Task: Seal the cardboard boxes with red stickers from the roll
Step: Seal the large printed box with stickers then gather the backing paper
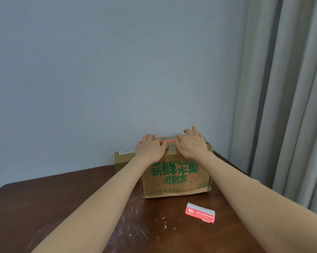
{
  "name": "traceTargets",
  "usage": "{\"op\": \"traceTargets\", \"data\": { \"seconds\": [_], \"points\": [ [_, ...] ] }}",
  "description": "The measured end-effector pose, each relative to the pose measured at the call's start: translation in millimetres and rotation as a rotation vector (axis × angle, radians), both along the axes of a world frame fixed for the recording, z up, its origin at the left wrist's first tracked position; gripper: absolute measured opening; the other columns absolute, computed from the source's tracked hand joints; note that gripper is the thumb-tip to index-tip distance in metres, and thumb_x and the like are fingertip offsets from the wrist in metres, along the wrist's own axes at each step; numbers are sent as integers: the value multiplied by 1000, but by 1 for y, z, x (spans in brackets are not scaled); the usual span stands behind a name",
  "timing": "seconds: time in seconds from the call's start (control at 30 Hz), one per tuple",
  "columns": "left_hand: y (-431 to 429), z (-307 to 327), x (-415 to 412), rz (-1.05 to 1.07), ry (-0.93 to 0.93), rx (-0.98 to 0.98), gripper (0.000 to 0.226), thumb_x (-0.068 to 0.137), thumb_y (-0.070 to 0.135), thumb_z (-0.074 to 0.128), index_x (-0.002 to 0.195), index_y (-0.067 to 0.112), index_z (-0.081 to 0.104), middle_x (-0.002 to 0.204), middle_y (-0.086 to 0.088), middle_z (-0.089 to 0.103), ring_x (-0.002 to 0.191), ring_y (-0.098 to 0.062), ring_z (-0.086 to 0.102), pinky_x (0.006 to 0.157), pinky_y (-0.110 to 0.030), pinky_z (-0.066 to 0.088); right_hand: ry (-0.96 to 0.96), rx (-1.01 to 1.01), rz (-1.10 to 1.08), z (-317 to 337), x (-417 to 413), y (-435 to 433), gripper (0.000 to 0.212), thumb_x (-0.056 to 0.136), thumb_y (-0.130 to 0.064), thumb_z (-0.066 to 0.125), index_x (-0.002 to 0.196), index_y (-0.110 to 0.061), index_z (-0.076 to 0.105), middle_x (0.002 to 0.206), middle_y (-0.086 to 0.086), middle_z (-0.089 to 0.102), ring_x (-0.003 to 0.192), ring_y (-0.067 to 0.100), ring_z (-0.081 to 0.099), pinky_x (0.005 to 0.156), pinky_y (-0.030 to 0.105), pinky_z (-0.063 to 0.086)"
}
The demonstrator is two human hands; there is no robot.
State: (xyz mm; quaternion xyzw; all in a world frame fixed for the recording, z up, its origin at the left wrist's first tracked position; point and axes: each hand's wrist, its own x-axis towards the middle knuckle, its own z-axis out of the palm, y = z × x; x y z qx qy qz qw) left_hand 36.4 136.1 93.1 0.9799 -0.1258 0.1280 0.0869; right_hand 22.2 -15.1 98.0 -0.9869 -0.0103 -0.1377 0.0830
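A box point(176, 178) of brown cardboard stands at 12 o'clock on a dark wooden table point(66, 203), its printed face toward the viewer. Large green characters on it read 新鲜水果, with 送到家 beneath; the smaller green print along the bottom is too small to read.

A red sticker point(169, 141) lies on the box's top front edge, its long axis running 9 to 3 o'clock.

The left hand point(150, 148) sits at the sticker's 9 o'clock end with fingers bent; whether it pinches or presses cannot be told. The right hand point(192, 143) lies flat on the box top at the 3 o'clock end, fingers spread.

At 5 o'clock from the box, a sticker strip point(200, 212) lies flat on the table, long axis 10 to 4 o'clock. It is red and white, with 感谢 in white at its 10 o'clock end.

At 10 o'clock behind the box stands a 2nd box point(123, 161) with a white barcode label point(126, 152), unreadable.
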Motion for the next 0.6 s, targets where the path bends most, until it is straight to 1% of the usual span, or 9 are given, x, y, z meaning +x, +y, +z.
{"op": "traceTargets", "data": {
  "seconds": [0.07,0.17,0.33,0.43,0.5,0.6],
  "points": [
    [0,-1,-2,-5,17,25,51,100,45,21,146,27,34,155,-8,26,144,-24,19,112,-45,23,15,1,-10,-2,0,0,52,101,-37,21,141,-16,46,157,10,22,148,33,-1,120,48,9],
    [0,-2,-3,-7,24,33,52,100,46,21,145,26,36,154,-6,29,142,-24,23,111,-45,25,27,8,-20,-4,1,1,54,101,-38,20,141,-13,47,157,10,22,148,33,-1,119,47,9],
    [-1,-2,-4,8,40,27,52,99,46,25,144,25,39,155,-6,28,142,-23,23,112,-44,25,46,33,-26,-4,2,1,54,100,-36,21,138,-11,51,157,10,24,148,31,2,118,46,9],
    [-1,-2,-4,7,25,16,52,99,46,25,145,25,38,156,-5,25,144,-24,21,113,-44,24,36,29,-1,-3,1,0,54,101,-36,20,141,-14,47,157,9,23,149,30,1,118,45,9],
    [0,-3,-4,-1,-12,6,52,99,46,24,147,26,35,157,-4,23,144,-24,21,113,-45,23,-2,29,34,-4,-3,0,51,101,-35,21,143,-18,45,158,7,23,149,28,0,119,43,8],
    [1,-7,-7,-36,-57,29,52,100,46,23,148,30,30,158,-3,20,144,-25,20,113,-44,22,-73,18,71,-6,-10,0,48,101,-35,24,141,-23,48,156,4,28,149,25,5,118,41,9]
  ]
}}
